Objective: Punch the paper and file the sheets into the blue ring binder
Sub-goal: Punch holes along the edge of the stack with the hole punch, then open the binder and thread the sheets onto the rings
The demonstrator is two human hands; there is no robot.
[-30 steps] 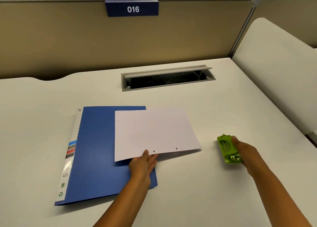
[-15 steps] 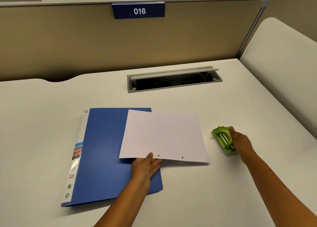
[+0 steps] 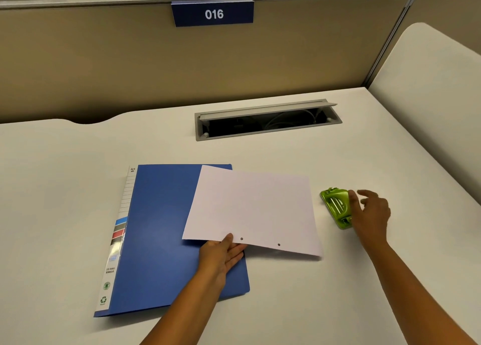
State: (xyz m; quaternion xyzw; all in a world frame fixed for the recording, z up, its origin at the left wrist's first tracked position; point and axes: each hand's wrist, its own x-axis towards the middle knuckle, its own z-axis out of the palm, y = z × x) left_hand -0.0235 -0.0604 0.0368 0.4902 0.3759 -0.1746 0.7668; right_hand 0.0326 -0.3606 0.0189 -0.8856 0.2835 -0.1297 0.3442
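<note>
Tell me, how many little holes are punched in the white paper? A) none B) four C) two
C, because two small dark holes show along the near edge of the white paper, close to where the left hand pinches it over the closed blue ring binder.

Blue binder [image 3: 161, 230], white paper [image 3: 252, 209], green punch [image 3: 335, 206].

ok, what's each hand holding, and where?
Left hand pinches the white punched paper sheet at its near edge, beside a hole. Right hand: open at the green hole punch, gripping nothing.
</note>
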